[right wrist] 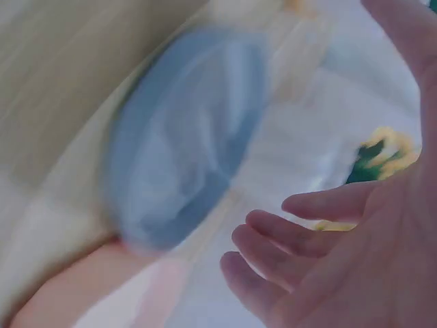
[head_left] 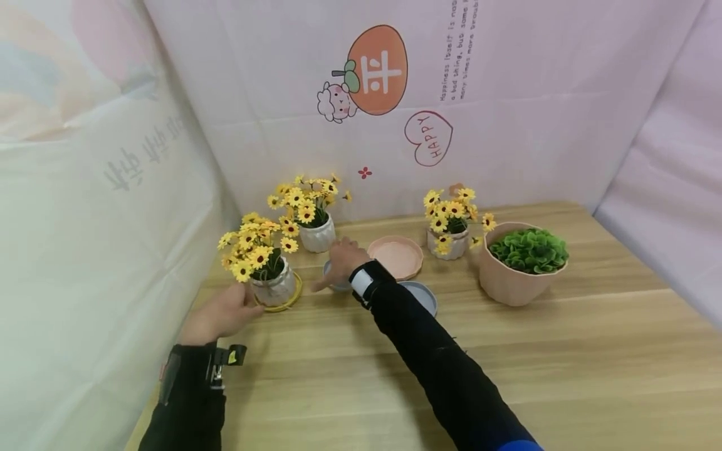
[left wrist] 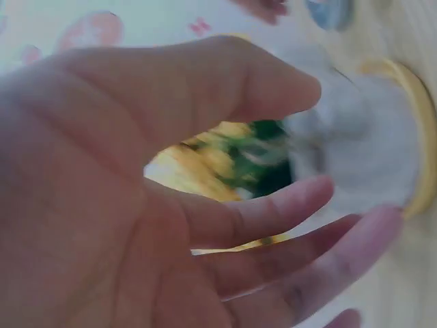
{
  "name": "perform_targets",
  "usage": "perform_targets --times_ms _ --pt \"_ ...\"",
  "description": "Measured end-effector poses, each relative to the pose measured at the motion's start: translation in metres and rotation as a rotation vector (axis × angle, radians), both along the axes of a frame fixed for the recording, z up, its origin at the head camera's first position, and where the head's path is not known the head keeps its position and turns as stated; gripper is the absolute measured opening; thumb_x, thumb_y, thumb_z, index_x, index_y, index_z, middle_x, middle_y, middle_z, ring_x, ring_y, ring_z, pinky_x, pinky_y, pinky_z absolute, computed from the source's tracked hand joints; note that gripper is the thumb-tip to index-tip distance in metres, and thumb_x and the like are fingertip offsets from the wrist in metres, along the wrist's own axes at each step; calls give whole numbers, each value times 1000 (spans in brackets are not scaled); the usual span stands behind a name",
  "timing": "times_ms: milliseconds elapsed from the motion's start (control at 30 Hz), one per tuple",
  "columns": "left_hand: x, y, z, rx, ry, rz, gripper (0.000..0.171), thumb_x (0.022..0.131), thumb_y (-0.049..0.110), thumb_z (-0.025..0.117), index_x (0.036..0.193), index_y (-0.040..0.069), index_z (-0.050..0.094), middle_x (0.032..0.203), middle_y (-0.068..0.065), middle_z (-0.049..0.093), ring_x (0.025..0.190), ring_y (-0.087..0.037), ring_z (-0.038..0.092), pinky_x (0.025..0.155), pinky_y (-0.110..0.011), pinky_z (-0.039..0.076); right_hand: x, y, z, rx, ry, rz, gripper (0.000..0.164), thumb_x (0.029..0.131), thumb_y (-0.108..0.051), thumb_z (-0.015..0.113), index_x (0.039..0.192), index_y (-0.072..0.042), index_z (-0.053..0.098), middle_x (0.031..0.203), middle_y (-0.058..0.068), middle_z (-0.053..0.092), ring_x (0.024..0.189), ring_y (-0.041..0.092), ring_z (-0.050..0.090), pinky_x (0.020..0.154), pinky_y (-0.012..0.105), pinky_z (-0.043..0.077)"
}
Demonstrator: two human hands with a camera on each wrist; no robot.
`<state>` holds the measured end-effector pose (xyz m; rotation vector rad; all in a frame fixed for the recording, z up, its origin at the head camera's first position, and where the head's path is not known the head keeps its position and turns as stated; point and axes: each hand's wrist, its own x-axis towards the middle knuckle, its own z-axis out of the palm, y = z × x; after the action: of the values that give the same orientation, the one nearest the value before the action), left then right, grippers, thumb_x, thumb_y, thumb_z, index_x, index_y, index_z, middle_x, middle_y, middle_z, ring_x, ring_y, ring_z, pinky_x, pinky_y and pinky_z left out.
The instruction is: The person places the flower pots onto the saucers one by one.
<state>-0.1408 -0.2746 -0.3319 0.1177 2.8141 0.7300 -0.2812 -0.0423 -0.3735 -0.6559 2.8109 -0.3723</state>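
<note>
Enclosing the rear and sides of the work area, a printed cloth backdrop (head_left: 259,94) is the largest item. A wood-grain surface (head_left: 338,388) carries all pots and saucers.

The pink planter (head_left: 504,282), filled with a green plant (head_left: 530,250), stands toward the right end of the surface. Three smaller white pots bear yellow flowers. The front pot (head_left: 273,288) is at left, upright on a yellow saucer (head_left: 293,300); the rear pot (head_left: 318,237) is behind it, near the backdrop; the right pot (head_left: 451,243) is just beside the planter.

Both hands are spread. The left hand (head_left: 220,313) is at the near left side of the front pot, thumb and fingers separated; whether its fingertips touch the pot cannot be told. The right hand (head_left: 344,263) extends over the blue saucer (right wrist: 188,143), partly hiding it in the head view; in the right wrist view, its fingers are apart from this saucer and hold nothing.

The pink saucer (head_left: 397,257) lies between the right hand and the right pot. A grey-blue saucer (head_left: 424,296) lies in front of it, partly covered by the right forearm. The smallest item is a white-faced wrist device (head_left: 361,282) on the right wrist.
</note>
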Motion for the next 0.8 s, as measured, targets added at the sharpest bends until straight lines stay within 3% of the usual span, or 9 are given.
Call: perform_targets --times_ms 67,167,267,367,533,667,800 --pt "8 9 6 0 1 -15 23 99 23 68 103 1 65 88 -9 64 75 -20 58 61 -34 51 -4 12 -3 4 -22 -22 112 80 -69 82 158 0 41 155 23 47 140 39 50 113 48 51" --pt "12 25 7 39 58 -78 25 100 25 69 108 1 66 102 -12 70 90 -24 67 75 -39 59 -12 23 -11 14 -64 -48 112 82 -68 82 159 0 38 158 22 44 142 37 48 112 46 51" --pt "5 38 -3 104 114 -127 36 101 24 68 126 -2 62 125 -21 69 114 -35 69 96 -50 61 -19 26 -17 11 -91 -63 109 82 -66 82 159 -1 40 159 21 44 143 35 47 113 46 50" --pt "-10 52 -18 175 138 -120 54 102 23 67 146 -4 50 146 -27 59 134 -43 60 110 -58 53 -22 28 -21 15 -93 -58 99 82 -63 84 152 -2 50 152 19 51 137 35 52 109 45 52" --pt "-37 72 -40 356 78 3 81 105 27 65 165 -1 19 168 -29 31 155 -46 35 125 -60 37 -13 32 -22 50 -70 -28 78 81 -58 87 136 -8 64 130 14 65 115 30 62 95 42 57" --pt "-61 87 -46 468 37 141 92 104 33 64 169 3 5 174 -27 16 162 -43 20 130 -59 28 -1 38 -15 54 -45 -12 69 82 -54 88 130 -10 68 122 11 67 106 26 63 89 39 56" --pt "-83 99 -47 509 94 235 99 102 35 66 169 4 0 176 -26 12 164 -41 16 132 -58 24 4 43 -9 70 -38 -12 67 79 -53 90 127 -11 69 120 10 68 102 24 63 85 38 57"
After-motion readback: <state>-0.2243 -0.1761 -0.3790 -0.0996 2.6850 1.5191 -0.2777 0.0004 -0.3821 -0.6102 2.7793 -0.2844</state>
